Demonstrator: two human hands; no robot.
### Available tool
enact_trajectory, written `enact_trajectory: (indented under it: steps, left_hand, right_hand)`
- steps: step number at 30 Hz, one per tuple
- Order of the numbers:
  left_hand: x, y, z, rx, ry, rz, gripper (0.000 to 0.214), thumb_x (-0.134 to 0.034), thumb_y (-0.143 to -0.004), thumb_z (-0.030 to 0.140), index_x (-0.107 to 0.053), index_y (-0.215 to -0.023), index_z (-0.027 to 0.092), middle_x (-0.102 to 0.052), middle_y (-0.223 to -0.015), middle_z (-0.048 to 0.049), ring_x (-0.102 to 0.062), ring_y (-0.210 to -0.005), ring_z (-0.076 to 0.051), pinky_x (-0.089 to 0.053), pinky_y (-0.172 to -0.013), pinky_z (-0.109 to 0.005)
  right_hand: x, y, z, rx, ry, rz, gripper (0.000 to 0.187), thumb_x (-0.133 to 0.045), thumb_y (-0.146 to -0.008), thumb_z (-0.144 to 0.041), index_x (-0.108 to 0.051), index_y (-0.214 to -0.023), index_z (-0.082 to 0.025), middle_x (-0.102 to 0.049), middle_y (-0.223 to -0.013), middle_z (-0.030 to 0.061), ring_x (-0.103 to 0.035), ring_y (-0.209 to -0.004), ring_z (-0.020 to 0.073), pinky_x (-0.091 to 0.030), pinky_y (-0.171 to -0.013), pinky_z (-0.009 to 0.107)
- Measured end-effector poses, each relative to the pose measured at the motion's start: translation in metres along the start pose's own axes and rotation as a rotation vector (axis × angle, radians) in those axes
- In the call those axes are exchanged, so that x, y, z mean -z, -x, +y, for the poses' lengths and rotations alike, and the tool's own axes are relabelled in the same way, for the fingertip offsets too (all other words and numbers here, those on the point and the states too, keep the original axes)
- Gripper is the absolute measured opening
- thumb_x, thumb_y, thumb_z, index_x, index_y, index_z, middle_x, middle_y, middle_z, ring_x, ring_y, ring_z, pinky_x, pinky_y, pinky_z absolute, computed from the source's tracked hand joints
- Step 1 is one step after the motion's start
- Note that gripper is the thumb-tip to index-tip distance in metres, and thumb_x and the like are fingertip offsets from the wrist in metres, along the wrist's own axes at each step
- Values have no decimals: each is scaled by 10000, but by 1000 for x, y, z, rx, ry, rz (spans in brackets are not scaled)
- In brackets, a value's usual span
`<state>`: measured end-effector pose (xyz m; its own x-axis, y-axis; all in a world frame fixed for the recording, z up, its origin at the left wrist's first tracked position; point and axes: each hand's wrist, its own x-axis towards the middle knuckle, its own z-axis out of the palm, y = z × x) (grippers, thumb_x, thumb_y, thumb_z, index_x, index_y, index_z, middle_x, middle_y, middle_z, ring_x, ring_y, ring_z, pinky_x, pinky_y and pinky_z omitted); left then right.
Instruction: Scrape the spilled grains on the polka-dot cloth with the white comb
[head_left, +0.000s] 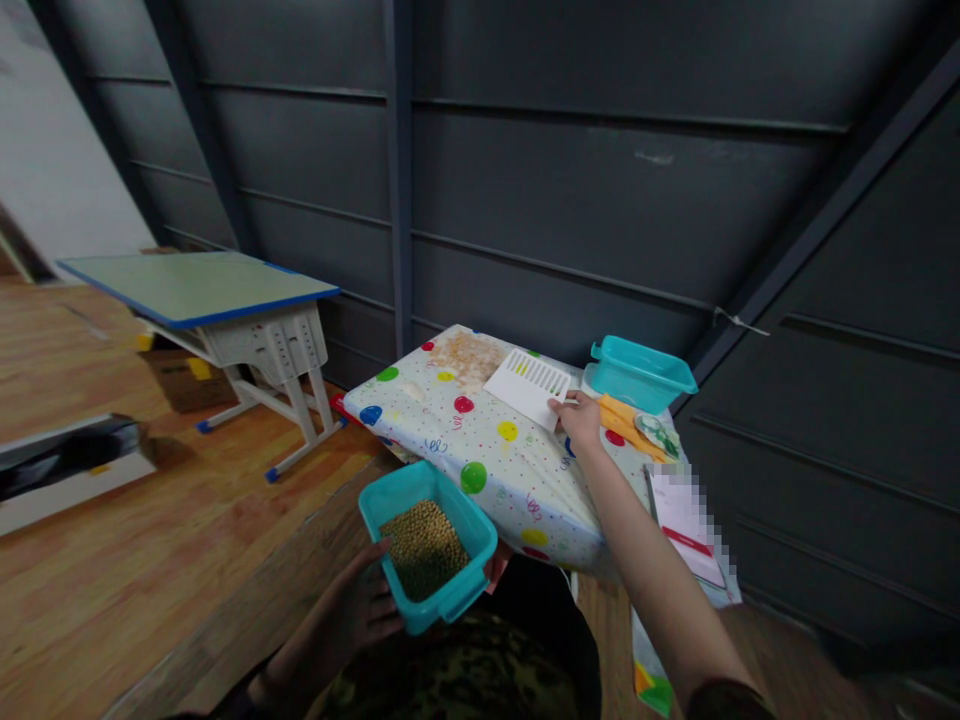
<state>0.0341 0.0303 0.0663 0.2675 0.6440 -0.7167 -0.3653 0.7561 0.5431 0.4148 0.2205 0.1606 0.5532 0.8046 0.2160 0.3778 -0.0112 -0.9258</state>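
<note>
My left hand grips the near left side of a teal plastic tub filled with small tan beans, holding it over my lap below the table's edge. My right hand reaches across the table and pinches the near corner of a white card with green and yellow stripes. The card lies flat on a tablecloth with coloured dots. A heap of pale grains sits on the cloth behind the card.
A second teal tub stands at the table's far right, beside an orange sheet and a clipboard with paper. A blue-edged desk stands to the left on the wooden floor. Dark panelled wall runs behind.
</note>
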Motion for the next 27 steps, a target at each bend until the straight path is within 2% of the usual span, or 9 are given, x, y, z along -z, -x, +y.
enact_trajectory:
  steps: [3, 5, 10, 12, 18, 24, 27]
  left_hand:
    - [1, -1, 0, 11, 5, -27, 839, -687, -884, 634, -418, -1578, 245, -774, -1380, -160, -723, -1301, -372, -499, -1173, -527]
    - [2, -3, 0, 21, -1, -17, 881, -702, -870, 646, -399, -1590, 239, -770, -1382, -167, -717, -1309, -375, -496, -1172, -523]
    - [2, -6, 0, 33, 25, 19, 904, -728, -843, 651, -424, -1587, 237, -771, -1371, -176, -715, -1305, -397, -514, -1146, -534]
    - [2, -5, 0, 36, 24, 14, 902, -733, -846, 643, -439, -1583, 214, -776, -1357, -185, -732, -1275, -392, -532, -1132, -517]
    - [1, -1, 0, 21, 4, -20, 887, -743, -869, 605, -443, -1573, 156, -782, -1342, -205, -772, -1197, -373, -554, -1109, -502]
    - [4, -3, -7, -33, 32, -102, 962, -802, -845, 505, -357, -1628, 168, -763, -1374, -220, -766, -1214, -383, -557, -1113, -512]
    - [12, -8, -12, -74, 42, -145, 981, -793, -861, 451, -289, -1653, 169, -776, -1350, -220, -773, -1200, -384, -560, -1108, -515]
  right_hand:
    - [4, -3, -3, 1, -42, 18, 283, -764, -690, -379, -594, -867, -238, -683, -634, -5, -628, -539, 226, -460, -561, 306]
    - [5, -3, -6, 61, -6, 29, 261, -737, -721, -384, -557, -857, -252, -674, -651, -4, -621, -562, 225, -445, -581, 307]
    - [3, 9, -12, 342, 282, 21, 141, -621, -811, -303, -487, -789, -263, -637, -710, 14, -590, -680, 218, -365, -657, 303]
    - [1, 16, -12, 396, 394, -23, 102, -581, -845, -271, -495, -791, -259, -619, -719, 11, -557, -689, 210, -331, -659, 300]
    - [4, 38, -12, 461, 546, -165, 74, -538, -896, -213, -554, -832, -248, -627, -739, 13, -549, -691, 206, -304, -657, 292]
    - [10, 50, -16, 478, 561, -155, 103, -523, -931, -229, -589, -855, -248, -700, -786, 45, -607, -703, 221, -345, -661, 290]
    - [11, 57, -16, 484, 578, -208, 119, -508, -934, -216, -601, -870, -253, -729, -806, 54, -649, -729, 234, -372, -662, 287]
